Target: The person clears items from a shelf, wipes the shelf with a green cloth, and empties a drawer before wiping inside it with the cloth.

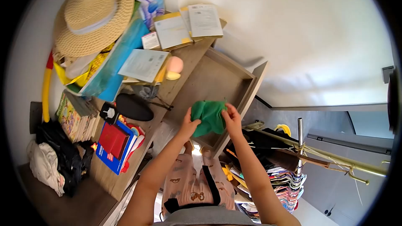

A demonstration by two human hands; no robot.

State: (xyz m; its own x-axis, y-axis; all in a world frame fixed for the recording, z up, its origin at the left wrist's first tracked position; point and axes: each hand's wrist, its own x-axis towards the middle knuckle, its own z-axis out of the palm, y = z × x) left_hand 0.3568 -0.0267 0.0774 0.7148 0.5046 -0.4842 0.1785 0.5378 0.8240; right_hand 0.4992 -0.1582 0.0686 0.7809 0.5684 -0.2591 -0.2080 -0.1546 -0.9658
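A green cloth [208, 118] is stretched between my two hands, over the front part of a pulled-out wooden drawer [205, 73]. My left hand [189, 124] pinches the cloth's left edge, thumb on top. At its upper right edge, my right hand [231, 118] grips it between thumb and fingers. The cloth hangs slightly creased and hides part of the drawer's floor. What kind of cloth item it is cannot be made out.
On the desk [173, 87] lie flat packets [144, 65], a black case [134, 106], a red booklet [113, 141] and a blue folder [109, 159]. A straw hat [90, 10] tops a blue bag [125, 50]. Right of the drawer stands a rack with hanging clothes [284, 188] and a metal pole [300, 142].
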